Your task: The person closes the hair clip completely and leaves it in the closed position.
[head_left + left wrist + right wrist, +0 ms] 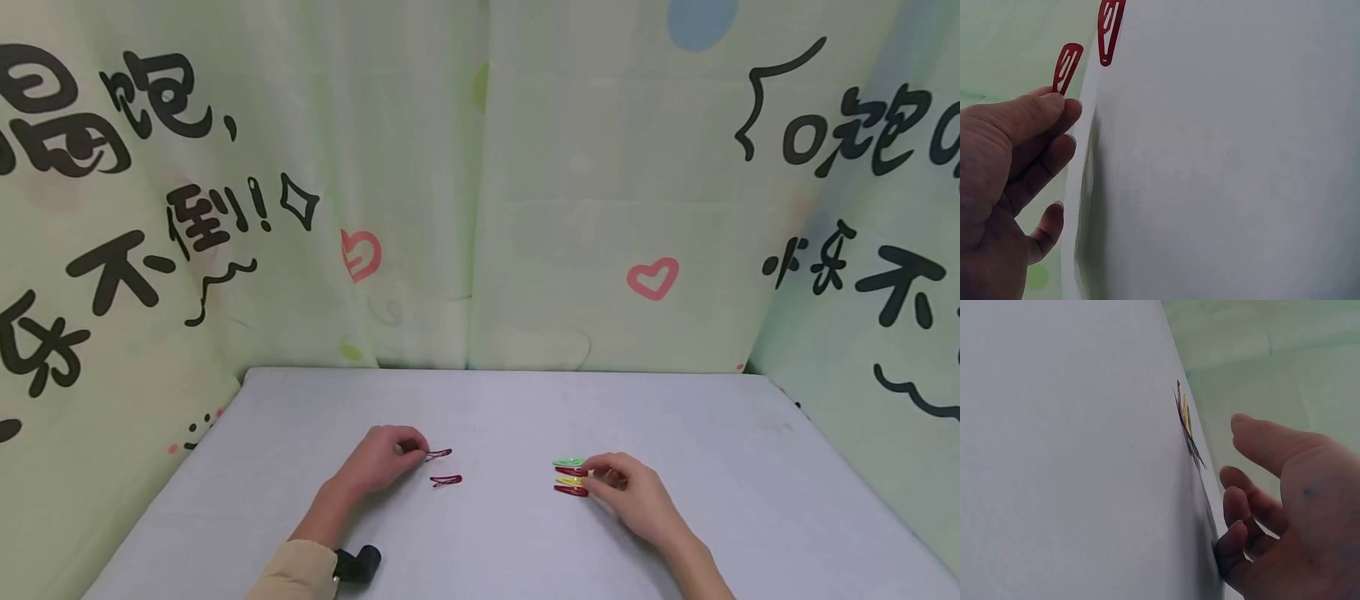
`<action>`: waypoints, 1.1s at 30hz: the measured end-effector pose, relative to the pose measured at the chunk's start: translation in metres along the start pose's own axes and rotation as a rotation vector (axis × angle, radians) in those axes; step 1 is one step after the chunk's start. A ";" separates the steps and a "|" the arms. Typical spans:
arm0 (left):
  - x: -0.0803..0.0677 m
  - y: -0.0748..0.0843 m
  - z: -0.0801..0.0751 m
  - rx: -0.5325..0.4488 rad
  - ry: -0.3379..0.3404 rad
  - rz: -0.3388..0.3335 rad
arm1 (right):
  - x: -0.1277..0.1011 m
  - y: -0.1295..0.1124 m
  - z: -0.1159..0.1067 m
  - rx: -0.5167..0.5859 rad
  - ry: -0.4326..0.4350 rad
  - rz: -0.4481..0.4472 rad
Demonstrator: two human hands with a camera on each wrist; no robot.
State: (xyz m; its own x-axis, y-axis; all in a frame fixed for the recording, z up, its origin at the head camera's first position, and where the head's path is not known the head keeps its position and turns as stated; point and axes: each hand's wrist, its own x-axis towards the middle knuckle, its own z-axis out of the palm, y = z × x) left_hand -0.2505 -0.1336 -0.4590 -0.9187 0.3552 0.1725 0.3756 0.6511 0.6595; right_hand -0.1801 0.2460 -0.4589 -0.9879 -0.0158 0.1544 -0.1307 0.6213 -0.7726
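Note:
My left hand (384, 460) pinches a dark red snap hair clip (440, 453) between thumb and forefinger. In the left wrist view that clip (1073, 47) points up from the fingertips, its narrow end hidden by the thumb. A second red hair clip (448, 480) lies on the table just nearer. My right hand (633, 496) is beside a short row of clips: a green clip (567, 462), a red clip (570, 472), a yellow clip (568, 482) and another red clip (570, 491). The right wrist view shows the thumb and fingers apart, with nothing between them.
A white cloth covers the table (510, 550). Pale green printed curtains (555, 167) stand behind it and at both sides. A black wrist mount (358, 565) sits at the left sleeve (296, 573).

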 end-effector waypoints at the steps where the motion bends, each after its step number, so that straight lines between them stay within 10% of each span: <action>1: -0.001 0.000 -0.001 -0.012 0.012 -0.004 | 0.000 -0.001 0.000 0.015 0.005 0.012; 33: -0.027 0.027 -0.016 -0.273 0.296 -0.053 | 0.001 -0.040 -0.012 0.166 0.054 -0.112</action>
State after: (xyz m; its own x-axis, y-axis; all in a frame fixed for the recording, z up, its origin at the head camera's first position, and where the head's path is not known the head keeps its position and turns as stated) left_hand -0.2178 -0.1361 -0.4337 -0.9465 0.0914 0.3096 0.3168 0.4475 0.8363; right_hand -0.1752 0.2301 -0.4203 -0.9611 -0.0331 0.2742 -0.2558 0.4806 -0.8388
